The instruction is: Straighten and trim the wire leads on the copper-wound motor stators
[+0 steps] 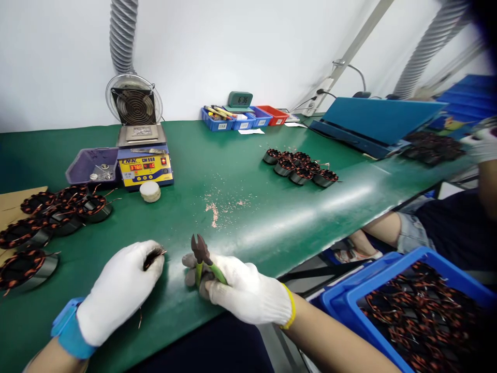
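My left hand point(126, 290), in a white glove, curls around a copper-wound motor stator point(153, 258). Most of the stator is hidden by the glove; a thin wire end sticks out past the fingertips and another hangs below the palm. To the right, my right hand point(244, 290), gloved with grey fingertips, grips green-handled diagonal cutters point(201, 254). Their dark jaws point up and stand slightly apart, clear of the stator. Beyond the cutters, small copper wire clippings point(213, 213) lie scattered on the green bench point(186, 191).
Wound stators stand at left point(62, 217) and further back right point(301, 168). A solder pot point(145, 166) with a fan sits behind a white round pad point(150, 191). A blue crate point(349, 295) full of stators is at lower right. A co-worker's gloved hand point(481, 142) shows at far right.
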A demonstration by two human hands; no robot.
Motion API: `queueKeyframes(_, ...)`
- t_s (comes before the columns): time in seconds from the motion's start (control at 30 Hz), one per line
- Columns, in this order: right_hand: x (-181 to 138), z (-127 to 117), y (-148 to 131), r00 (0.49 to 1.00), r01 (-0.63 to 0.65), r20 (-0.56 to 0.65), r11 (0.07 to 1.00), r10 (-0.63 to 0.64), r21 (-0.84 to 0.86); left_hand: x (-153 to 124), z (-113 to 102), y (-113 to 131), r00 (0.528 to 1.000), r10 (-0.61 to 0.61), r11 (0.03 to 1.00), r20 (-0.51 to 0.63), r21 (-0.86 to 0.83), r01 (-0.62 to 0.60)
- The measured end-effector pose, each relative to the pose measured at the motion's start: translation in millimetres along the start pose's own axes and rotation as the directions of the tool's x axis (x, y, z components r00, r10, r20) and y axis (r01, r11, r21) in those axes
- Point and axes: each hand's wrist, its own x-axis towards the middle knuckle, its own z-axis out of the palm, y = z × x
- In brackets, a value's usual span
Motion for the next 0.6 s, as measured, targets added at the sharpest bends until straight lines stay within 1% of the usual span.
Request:
queueKeyframes(0.07,3,-1,2,0.999,-0.009,-0.036,0.999,0.008,-0.032,0,0,0,1.000,-0.006,1.000,0.003,-0.014,0.006)
queueKeyframes(0.13,9,1,7,0.998,-0.057,-0.036,0.998,0.058,0.026,0,-1,1,1.000,-0.011,1.000,0.013,-0.029,0.011)
queueKeyframes(0.17,12,3,9,0.995,-0.097,-0.009,0.992,0.098,0.086,0,-1,1,1.000,-0.014,0.999,0.019,-0.034,0.014)
queueKeyframes(0.23,18,8,13,0.978,-0.208,0.086,0.948,0.192,0.242,0,-1,2,1.000,-0.015,0.999,0.025,-0.042,0.017)
queueKeyframes(0.3,23,13,15,0.939,-0.335,0.215,0.860,0.269,0.386,1,0,1,1.000,-0.017,0.999,0.020,-0.044,0.018)
queueKeyframes(0.37,26,18,15,0.899,-0.427,0.310,0.777,0.309,0.463,1,0,1,1.000,-0.020,0.999,0.012,-0.039,0.020)
queueKeyframes(0.4,28,20,15,0.889,-0.447,0.335,0.751,0.312,0.487,1,1,1,1.000,-0.020,0.999,0.011,-0.034,0.021)
queueKeyframes(0.47,31,22,13,0.884,-0.456,0.358,0.723,0.300,0.519,1,1,1,1.000,-0.018,1.000,0.016,-0.025,0.018)
queueKeyframes(0.53,33,24,11,0.883,-0.456,0.366,0.722,0.293,0.520,1,1,1,1.000,-0.015,1.000,0.018,-0.025,0.016)
queueKeyframes(0.6,36,25,10,0.888,-0.444,0.356,0.746,0.292,0.496,1,1,1,1.000,-0.013,0.999,0.016,-0.035,0.014)
